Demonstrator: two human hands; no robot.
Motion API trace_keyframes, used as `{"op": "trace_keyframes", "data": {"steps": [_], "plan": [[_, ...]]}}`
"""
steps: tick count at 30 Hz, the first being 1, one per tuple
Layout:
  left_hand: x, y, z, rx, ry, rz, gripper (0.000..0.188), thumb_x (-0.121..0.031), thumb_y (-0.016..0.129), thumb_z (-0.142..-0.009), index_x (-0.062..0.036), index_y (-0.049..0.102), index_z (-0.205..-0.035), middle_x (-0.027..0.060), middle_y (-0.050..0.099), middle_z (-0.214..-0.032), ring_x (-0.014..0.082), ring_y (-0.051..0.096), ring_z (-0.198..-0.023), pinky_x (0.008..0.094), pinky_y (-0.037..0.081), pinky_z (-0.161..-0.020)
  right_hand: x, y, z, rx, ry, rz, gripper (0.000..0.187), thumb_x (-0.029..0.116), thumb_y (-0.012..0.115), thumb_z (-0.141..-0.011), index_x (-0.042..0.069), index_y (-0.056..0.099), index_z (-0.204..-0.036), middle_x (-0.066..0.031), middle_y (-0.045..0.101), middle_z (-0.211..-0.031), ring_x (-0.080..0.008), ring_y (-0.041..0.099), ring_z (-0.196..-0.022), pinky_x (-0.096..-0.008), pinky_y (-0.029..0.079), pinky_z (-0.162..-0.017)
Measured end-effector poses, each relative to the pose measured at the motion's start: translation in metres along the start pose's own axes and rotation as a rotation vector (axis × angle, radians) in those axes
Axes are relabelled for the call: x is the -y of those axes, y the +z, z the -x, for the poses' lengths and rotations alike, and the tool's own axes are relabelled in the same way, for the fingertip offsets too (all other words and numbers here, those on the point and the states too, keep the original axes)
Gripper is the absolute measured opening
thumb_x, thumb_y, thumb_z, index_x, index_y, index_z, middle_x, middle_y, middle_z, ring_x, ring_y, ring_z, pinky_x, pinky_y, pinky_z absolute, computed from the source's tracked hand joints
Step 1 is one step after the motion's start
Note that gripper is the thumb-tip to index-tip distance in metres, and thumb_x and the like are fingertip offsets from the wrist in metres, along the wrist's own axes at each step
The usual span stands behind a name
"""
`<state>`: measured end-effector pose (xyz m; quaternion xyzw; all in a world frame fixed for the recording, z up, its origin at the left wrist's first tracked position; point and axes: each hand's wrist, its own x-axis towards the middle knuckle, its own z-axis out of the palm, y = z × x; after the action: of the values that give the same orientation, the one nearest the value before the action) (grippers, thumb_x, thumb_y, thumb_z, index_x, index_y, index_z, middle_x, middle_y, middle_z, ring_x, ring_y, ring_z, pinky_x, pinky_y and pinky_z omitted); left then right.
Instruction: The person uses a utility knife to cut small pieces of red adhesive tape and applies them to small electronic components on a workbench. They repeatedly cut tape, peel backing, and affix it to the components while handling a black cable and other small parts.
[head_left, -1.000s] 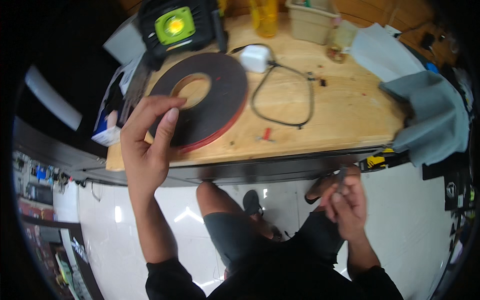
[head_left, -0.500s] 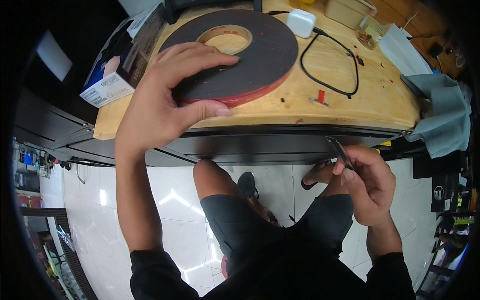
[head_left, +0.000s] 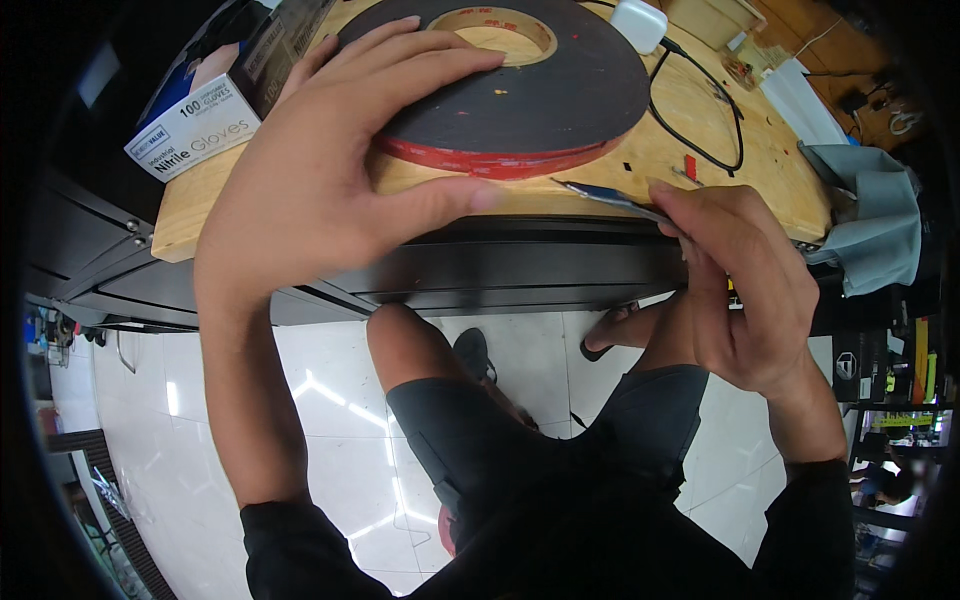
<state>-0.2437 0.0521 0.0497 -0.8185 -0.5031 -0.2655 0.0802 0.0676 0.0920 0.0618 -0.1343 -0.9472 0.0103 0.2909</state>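
Note:
A large flat roll of tape (head_left: 500,110), dark grey on top with a red edge, lies on the wooden desktop, a pale cardboard core (head_left: 548,32) at its centre. My left hand (head_left: 330,160) is over the roll's left side, fingers spread and the thumb apart in front of the red edge. Pinched in my right hand (head_left: 745,280) is a slim pointed metal tool (head_left: 605,195); whether it is a knife or tweezers I cannot tell. Its tip points left, just in front of the roll's lower edge.
A box of gloves (head_left: 195,135) stands left of the roll. To the right are a white charger (head_left: 640,24), its black cable (head_left: 742,150), a red scrap (head_left: 690,166) and a grey-blue cloth (head_left: 870,210) over the corner. A tan bin (head_left: 705,25) sits behind.
My right hand has come up and left from below the desk edge, bringing the pointed tool close to the roll. My left hand remains over the roll; the view has shifted closer.

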Motion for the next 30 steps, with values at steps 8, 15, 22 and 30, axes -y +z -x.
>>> {"op": "trace_keyframes", "data": {"steps": [8, 15, 22, 30], "plan": [[-0.005, -0.007, 0.001, 0.064, -0.056, -0.043, 0.06, -0.031, 0.072, -0.084, -0.0149, 0.061, -0.141, 0.015, 0.06, -0.143, 0.0364, 0.046, -0.143, 0.0508, 0.023, -0.123, 0.006, 0.012, -0.005, 0.029, 0.02, 0.101, 0.036, -0.013, 0.071, -0.081, -0.009, 0.066, -0.117, -0.0222, 0.069, -0.099, -0.0272, 0.069, -0.08, -0.0308, 0.055, -0.071], [0.011, 0.0, 0.006, -0.026, 0.153, -0.03, 0.064, -0.03, 0.074, -0.083, -0.0127, 0.06, -0.142, 0.0151, 0.059, -0.144, 0.0363, 0.044, -0.145, 0.0491, 0.024, -0.124, 0.013, 0.019, -0.006, -0.057, 0.007, 0.142, 0.033, -0.014, 0.072, -0.079, -0.009, 0.068, -0.112, -0.0203, 0.068, -0.096, -0.0248, 0.068, -0.078, -0.0307, 0.054, -0.066], [0.009, -0.002, 0.007, 0.012, 0.141, -0.085, 0.069, -0.034, 0.078, -0.08, -0.0128, 0.059, -0.144, 0.0147, 0.058, -0.146, 0.0364, 0.043, -0.145, 0.0498, 0.023, -0.124, 0.014, 0.019, -0.01, -0.045, 0.001, 0.161, 0.034, -0.015, 0.071, -0.079, -0.007, 0.07, -0.111, -0.0175, 0.066, -0.092, -0.0226, 0.066, -0.076, -0.0295, 0.052, -0.062], [0.004, -0.005, 0.004, 0.057, 0.118, -0.145, 0.075, -0.036, 0.082, -0.076, -0.013, 0.059, -0.144, 0.0148, 0.057, -0.147, 0.0359, 0.042, -0.146, 0.0505, 0.022, -0.124, 0.008, 0.024, -0.01, -0.075, -0.019, 0.189, 0.035, -0.014, 0.072, -0.078, -0.005, 0.071, -0.112, -0.0157, 0.065, -0.09, -0.0216, 0.065, -0.074, -0.0291, 0.051, -0.06]]}}
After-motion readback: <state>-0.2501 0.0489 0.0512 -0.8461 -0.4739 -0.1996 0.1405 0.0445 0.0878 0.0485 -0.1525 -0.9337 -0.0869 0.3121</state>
